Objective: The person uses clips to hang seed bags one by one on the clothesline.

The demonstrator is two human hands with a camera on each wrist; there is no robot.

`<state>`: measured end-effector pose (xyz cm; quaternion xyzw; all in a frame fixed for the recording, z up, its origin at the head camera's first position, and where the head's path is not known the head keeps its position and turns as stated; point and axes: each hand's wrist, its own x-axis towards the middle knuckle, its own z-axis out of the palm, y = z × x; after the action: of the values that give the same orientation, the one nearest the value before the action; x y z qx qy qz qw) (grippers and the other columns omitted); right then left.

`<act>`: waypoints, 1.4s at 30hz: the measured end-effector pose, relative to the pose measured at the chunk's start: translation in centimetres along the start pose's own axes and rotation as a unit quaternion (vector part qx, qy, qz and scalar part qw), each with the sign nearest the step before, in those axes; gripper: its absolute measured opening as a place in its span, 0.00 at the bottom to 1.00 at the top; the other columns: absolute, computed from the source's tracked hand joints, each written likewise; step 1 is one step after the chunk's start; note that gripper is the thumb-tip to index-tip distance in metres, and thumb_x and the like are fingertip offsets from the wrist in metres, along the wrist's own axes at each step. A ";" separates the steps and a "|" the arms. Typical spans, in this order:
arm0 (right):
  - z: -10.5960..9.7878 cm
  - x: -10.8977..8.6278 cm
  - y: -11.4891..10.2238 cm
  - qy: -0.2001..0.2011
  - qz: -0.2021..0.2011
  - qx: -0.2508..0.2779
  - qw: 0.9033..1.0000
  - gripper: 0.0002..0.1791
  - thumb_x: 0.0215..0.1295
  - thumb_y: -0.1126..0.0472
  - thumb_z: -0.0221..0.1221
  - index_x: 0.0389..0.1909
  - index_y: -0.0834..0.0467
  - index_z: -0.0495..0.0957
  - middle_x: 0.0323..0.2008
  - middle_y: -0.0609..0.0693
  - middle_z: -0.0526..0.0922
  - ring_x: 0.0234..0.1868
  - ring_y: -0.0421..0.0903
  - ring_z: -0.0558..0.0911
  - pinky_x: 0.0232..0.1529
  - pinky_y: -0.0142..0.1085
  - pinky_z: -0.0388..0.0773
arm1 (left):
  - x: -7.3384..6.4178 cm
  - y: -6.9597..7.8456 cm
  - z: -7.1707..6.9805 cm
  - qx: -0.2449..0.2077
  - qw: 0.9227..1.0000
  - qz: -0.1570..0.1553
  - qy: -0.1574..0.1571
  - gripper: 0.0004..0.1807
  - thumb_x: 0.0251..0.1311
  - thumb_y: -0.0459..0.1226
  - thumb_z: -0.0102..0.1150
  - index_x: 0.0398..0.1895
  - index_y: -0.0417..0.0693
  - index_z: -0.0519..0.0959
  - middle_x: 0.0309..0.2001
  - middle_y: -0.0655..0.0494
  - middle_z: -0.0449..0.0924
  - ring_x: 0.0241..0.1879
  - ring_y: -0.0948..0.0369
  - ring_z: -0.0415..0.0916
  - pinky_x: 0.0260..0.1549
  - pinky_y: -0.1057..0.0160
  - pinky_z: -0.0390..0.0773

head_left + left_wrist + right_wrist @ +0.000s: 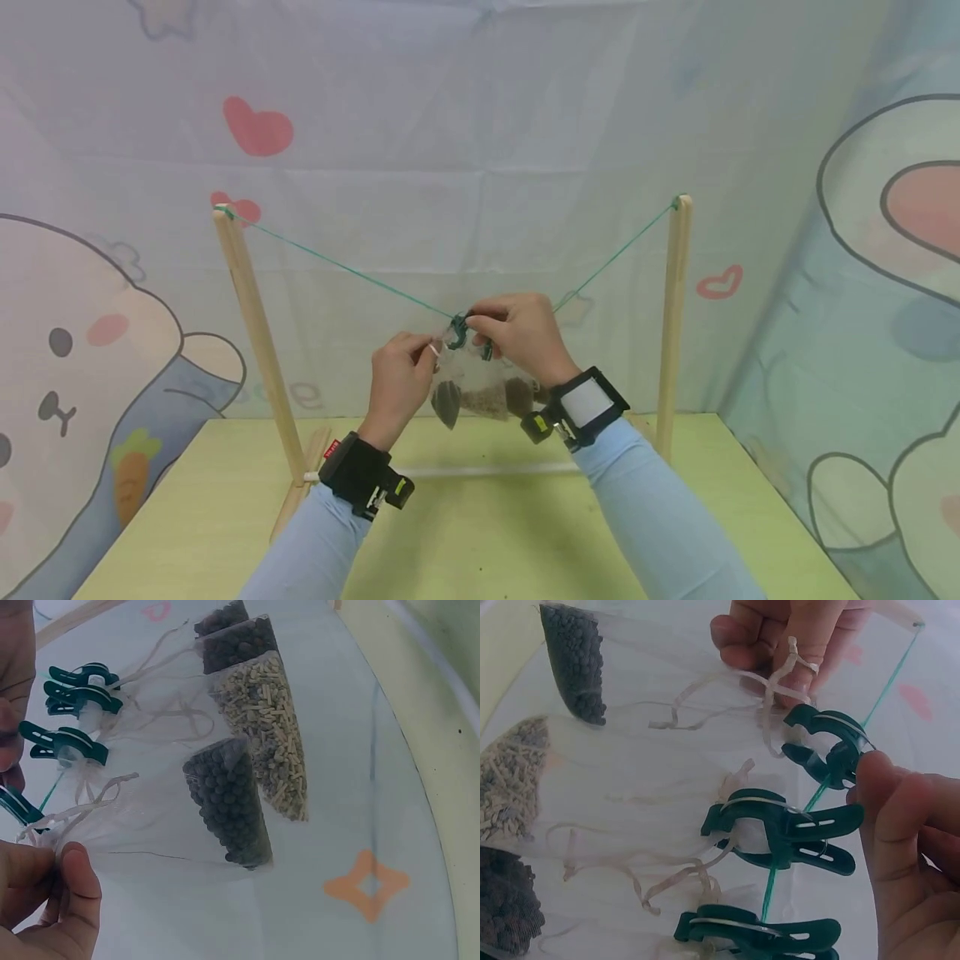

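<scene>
My left hand (401,379) pinches the gathered neck of a sheer drawstring bag (229,806) with dark round pellets at its bottom. My right hand (525,329) squeezes the handles of a dark green spring clip (844,750) between thumb and fingers. In the right wrist view the clip's jaws stand apart at the bag's neck, beside the green string (889,679). More green clips (780,825) on the string hold other sheer bags by their necks. One of those bags holds pale short pellets (262,727); others hold dark contents (236,641).
Two wooden posts, left (258,342) and right (675,325), carry the string, which sags in a V towards my hands. A white rod (487,472) runs low between them above the pale yellow-green table (450,550). A printed cloth (375,108) hangs behind.
</scene>
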<state>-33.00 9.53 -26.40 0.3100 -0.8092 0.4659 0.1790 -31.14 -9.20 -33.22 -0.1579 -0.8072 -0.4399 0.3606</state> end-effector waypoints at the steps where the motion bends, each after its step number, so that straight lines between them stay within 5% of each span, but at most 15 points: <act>1: 0.1 0.0 0.0 -0.005 0.004 0.005 1.000 0.12 0.69 0.66 0.66 0.48 0.68 0.87 0.27 0.59 0.90 0.22 0.58 0.85 0.22 0.35 0.81 | 0.0 0.1 0.0 -0.003 1.000 -0.002 -0.004 0.09 0.72 0.29 0.59 0.42 0.32 0.88 0.31 0.42 0.81 0.26 0.51 0.80 0.23 0.64 0.76; 6: 0.5 0.2 -0.1 -0.031 0.031 0.038 0.998 0.14 0.67 0.68 0.67 0.51 0.71 0.85 0.31 0.61 0.90 0.24 0.50 0.87 0.28 0.43 0.86 | 0.0 0.2 -0.2 -0.016 0.999 -0.016 -0.028 0.10 0.73 0.28 0.57 0.44 0.31 0.87 0.33 0.41 0.80 0.26 0.51 0.81 0.24 0.65 0.79; 12: 0.6 0.3 -0.3 -0.056 0.050 0.017 0.997 0.19 0.66 0.66 0.69 0.55 0.71 0.83 0.37 0.61 0.90 0.20 0.44 0.84 0.28 0.46 0.86 | 0.0 0.0 -0.2 -0.021 0.998 -0.028 -0.044 0.10 0.73 0.28 0.57 0.45 0.31 0.87 0.33 0.42 0.79 0.27 0.52 0.80 0.22 0.67 0.76; 20: 0.1 0.3 -0.2 -0.096 0.087 -0.002 0.992 0.25 0.66 0.65 0.69 0.62 0.69 0.79 0.40 0.59 0.90 0.19 0.42 0.83 0.24 0.39 0.83 | -0.3 -0.5 0.0 0.004 0.999 -0.016 -0.048 0.10 0.72 0.30 0.58 0.44 0.34 0.88 0.33 0.44 0.79 0.29 0.53 0.76 0.28 0.62 0.72; 27: -1.6 -1.0 -0.8 -0.137 0.056 -0.016 0.989 0.26 0.70 0.62 0.65 0.65 0.67 0.77 0.48 0.60 0.88 0.27 0.45 0.87 0.32 0.41 0.87 | -1.1 -1.1 -0.7 0.027 0.997 0.007 -0.079 0.10 0.71 0.30 0.60 0.49 0.34 0.87 0.39 0.43 0.82 0.34 0.52 0.81 0.33 0.57 0.81; 32: -4.3 -3.3 -1.1 -0.081 -0.044 -0.043 0.995 0.19 0.72 0.63 0.64 0.61 0.65 0.82 0.55 0.59 0.86 0.44 0.51 0.88 0.43 0.43 0.87 | -2.0 -1.3 -2.9 0.061 0.993 0.028 -0.094 0.16 0.72 0.33 0.62 0.59 0.34 0.82 0.52 0.40 0.82 0.45 0.48 0.83 0.41 0.52 0.85; 34: -5.2 -4.4 -0.5 -0.040 -0.090 -0.075 0.992 0.18 0.72 0.64 0.64 0.60 0.63 0.83 0.56 0.58 0.86 0.46 0.52 0.88 0.40 0.42 0.86 | -2.6 -1.2 -4.0 0.082 0.992 0.037 -0.090 0.19 0.72 0.35 0.62 0.62 0.34 0.80 0.57 0.39 0.80 0.52 0.45 0.81 0.47 0.48 0.84; 38: -6.1 -6.7 1.3 0.042 -0.160 -0.140 0.976 0.19 0.68 0.68 0.65 0.59 0.63 0.83 0.58 0.58 0.85 0.53 0.55 0.86 0.39 0.45 0.85 | -4.0 -1.4 -5.6 0.125 0.987 0.075 -0.062 0.23 0.71 0.36 0.63 0.65 0.33 0.77 0.62 0.37 0.77 0.61 0.42 0.77 0.55 0.43 0.80; 42: -6.0 -9.1 3.7 0.100 -0.184 -0.188 0.960 0.23 0.63 0.70 0.68 0.60 0.65 0.82 0.61 0.59 0.82 0.62 0.58 0.81 0.45 0.47 0.82 | -5.5 -2.0 -6.3 0.166 0.977 0.129 -0.028 0.26 0.68 0.36 0.66 0.66 0.31 0.76 0.63 0.34 0.77 0.63 0.39 0.75 0.57 0.40 0.79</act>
<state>-28.70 19.15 -31.11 0.3660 -0.7895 0.2926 0.3964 -25.69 -15.16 -36.21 -0.2115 -0.8515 -0.2452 0.4125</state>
